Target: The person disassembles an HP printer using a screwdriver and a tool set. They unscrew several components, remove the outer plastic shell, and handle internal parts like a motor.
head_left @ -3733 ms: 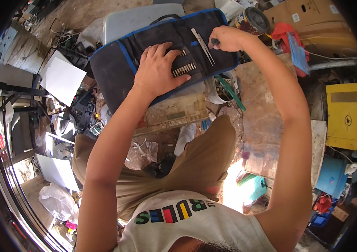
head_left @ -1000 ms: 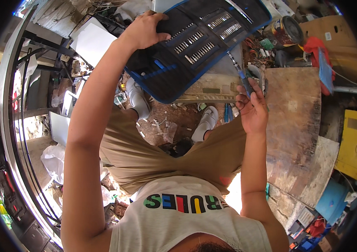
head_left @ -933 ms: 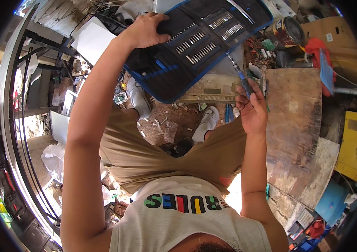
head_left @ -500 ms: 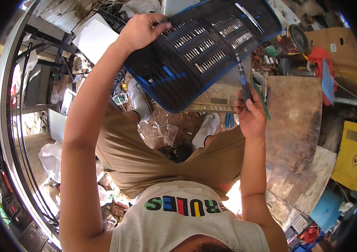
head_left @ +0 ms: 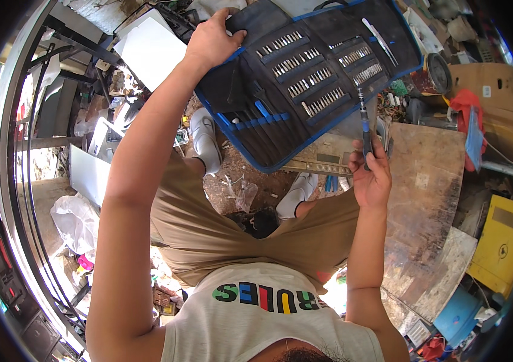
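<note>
I see the right hand [head_left: 372, 178] holding a slim screwdriver [head_left: 366, 128] with a black-and-blue handle, its fingers closed around the lower part of that handle and its shaft pointing away from the body. The metal tip overlaps the near edge of the black tool roll [head_left: 323, 29] from where I look, just below its bit rows; I can't tell whether it touches the fabric.

The left hand [head_left: 213, 41] is at the far left of the roll, against the dark flap [head_left: 259, 25]. Thumb and forefinger stand apart there, but the other fingers are hidden, so I can't tell whether the hand grips the flap.

The tool roll lies spread open and slanted in front of the knees, trimmed in blue. I count four rows of screwdriver bits [head_left: 309, 82] on its middle panel and three more rows on the panel to the right, beside silver tweezers [head_left: 379, 41]. Nearer the body, blue-edged pockets hold small tools, one of them a blue pry tool [head_left: 262, 108].

A pale worn casing [head_left: 338, 151] shows under the roll's near edge. On the ground between that casing and the right knee I see blue-handled tools [head_left: 331, 183]. A stained plywood board [head_left: 422, 181] lies right of the right hand, with a yellow metal box [head_left: 501, 241] beyond it.
</note>
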{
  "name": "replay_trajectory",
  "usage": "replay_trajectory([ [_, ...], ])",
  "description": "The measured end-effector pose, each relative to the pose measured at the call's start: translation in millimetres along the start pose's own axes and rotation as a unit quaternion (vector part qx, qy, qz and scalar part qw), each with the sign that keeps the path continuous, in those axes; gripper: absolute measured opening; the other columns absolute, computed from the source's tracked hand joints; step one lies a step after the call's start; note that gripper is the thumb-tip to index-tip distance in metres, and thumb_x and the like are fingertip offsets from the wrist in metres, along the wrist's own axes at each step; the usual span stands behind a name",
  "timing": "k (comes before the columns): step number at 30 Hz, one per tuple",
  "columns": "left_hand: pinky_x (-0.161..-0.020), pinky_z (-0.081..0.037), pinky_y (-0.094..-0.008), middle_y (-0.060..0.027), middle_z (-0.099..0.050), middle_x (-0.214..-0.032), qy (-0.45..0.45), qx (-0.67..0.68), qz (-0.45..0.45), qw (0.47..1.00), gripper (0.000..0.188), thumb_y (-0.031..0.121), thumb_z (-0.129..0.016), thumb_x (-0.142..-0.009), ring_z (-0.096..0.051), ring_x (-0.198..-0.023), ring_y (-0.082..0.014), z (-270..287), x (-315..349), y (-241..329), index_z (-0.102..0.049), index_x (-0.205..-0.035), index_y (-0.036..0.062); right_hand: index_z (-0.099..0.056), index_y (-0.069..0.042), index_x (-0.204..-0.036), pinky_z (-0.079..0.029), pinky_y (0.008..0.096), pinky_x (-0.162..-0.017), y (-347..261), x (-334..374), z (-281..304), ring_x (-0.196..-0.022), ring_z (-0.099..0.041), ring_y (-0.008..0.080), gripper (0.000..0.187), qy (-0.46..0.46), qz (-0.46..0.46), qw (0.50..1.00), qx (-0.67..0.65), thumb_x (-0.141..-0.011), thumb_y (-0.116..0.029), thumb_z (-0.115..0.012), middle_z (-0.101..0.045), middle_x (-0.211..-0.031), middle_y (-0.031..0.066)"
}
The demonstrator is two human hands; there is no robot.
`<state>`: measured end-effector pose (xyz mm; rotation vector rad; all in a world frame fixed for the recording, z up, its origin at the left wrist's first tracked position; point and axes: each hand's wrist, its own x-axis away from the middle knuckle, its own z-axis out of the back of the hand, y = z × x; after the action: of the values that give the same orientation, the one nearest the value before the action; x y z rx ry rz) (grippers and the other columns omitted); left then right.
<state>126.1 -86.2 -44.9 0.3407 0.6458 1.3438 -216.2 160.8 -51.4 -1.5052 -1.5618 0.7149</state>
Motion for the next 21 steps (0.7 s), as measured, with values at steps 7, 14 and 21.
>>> replay_trajectory([
  [7,-0.096,-0.051,-0.0426,-0.0193,-0.063,-0.128,0.071,-0.082,-0.224,0.969,0.039,0.025,-0.075,-0.087,-0.062,-0.116,-0.0341,19,10,29,-0.069,-0.122,0.0087,-0.043,0.001,-0.151,-0.049,0.0305,-0.082,0,1,0,-0.097,-0.064,0.0154,0.055,0.000,0.001,1.000,-0.005,-0.100,-0.012,-0.057,-0.066,-0.124,0.0129],
  [14,-0.090,-0.057,-0.0390,-0.0142,-0.068,-0.113,-0.122,-0.018,-0.231,0.965,0.042,0.013,-0.075,-0.082,-0.070,-0.098,-0.0302,19,27,52,-0.068,-0.122,0.0078,-0.043,0.001,-0.150,-0.050,0.0298,-0.082,0,2,0,-0.097,-0.065,0.0153,0.055,-0.002,0.006,1.000,-0.001,-0.099,-0.012,-0.057,-0.066,-0.123,0.0125],
  [21,-0.091,-0.056,-0.0368,-0.0157,-0.063,-0.117,-0.093,0.084,-0.183,0.975,0.054,0.009,-0.068,-0.083,-0.068,-0.098,-0.0277,11,28,35,-0.060,-0.136,0.0073,-0.043,0.001,-0.150,-0.051,0.0301,-0.084,1,3,3,-0.096,-0.064,0.0156,0.054,0.007,-0.001,1.000,-0.011,-0.099,-0.011,-0.056,-0.066,-0.123,0.0138],
])
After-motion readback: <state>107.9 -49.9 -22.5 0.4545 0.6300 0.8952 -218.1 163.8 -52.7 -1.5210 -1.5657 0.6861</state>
